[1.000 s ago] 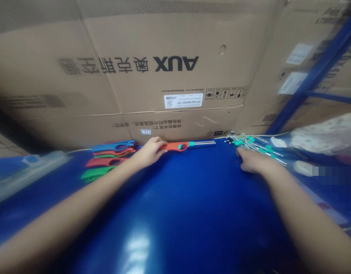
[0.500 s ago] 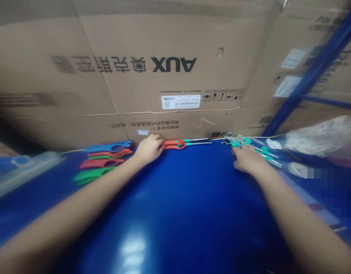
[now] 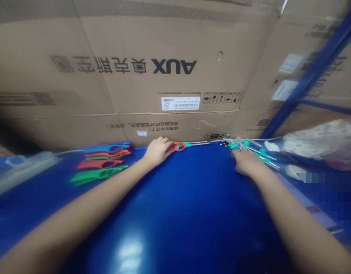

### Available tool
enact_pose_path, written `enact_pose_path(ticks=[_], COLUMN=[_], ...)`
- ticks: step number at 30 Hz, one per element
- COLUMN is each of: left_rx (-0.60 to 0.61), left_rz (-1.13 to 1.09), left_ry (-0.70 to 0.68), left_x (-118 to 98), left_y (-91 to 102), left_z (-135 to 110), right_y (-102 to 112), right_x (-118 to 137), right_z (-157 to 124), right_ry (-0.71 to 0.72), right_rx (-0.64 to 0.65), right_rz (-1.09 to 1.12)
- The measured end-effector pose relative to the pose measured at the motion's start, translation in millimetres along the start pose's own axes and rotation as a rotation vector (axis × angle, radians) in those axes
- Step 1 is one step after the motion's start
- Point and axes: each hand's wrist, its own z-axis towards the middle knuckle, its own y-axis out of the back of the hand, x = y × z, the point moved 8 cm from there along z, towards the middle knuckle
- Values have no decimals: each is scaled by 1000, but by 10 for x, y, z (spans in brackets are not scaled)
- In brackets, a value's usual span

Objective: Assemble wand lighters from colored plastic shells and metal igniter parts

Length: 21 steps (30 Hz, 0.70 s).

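Note:
My left hand [image 3: 157,150] is closed round the rear end of an orange long-nozzle lighter [image 3: 181,146] with a teal trigger and a metal tube [image 3: 198,143]. The lighter lies on the blue table [image 3: 175,198] against the base of a big cardboard box [image 3: 152,76]. My right hand [image 3: 244,161] rests on the table at the near edge of a heap of metal tubes with teal fittings [image 3: 249,147]. Its fingers curl down towards the heap, and what they hold, if anything, is hidden.
A stack of blue, orange, red and green lighter bodies [image 3: 102,160] lies left of my left hand. A clear plastic bag [image 3: 21,169] sits at far left. At right are a blue rack post [image 3: 303,72] and a crumpled patterned bag [image 3: 324,139].
My left hand has pushed the orange lighter back against the box. My right hand stayed at the heap of tubes. The view shifted slightly.

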Motion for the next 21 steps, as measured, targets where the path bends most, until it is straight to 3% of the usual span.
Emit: enact_pose_path(ticks=[8, 13, 16, 21], left_rx=[-24, -11, -2, -26], left_rz=[-15, -32, -26, -8], left_ry=[34, 0, 25, 170], left_x=[-62, -123, 69, 796], left_y=[75, 358, 564, 800], left_z=[-30, -362, -679, -1158], right_y=[-26, 10, 49, 13], right_x=[-73, -64, 201, 850], right_z=[55, 122, 66, -280], right_ry=[-36, 26, 235, 560], right_rx=[-9, -120, -196, -230], right_rz=[13, 53, 128, 284])
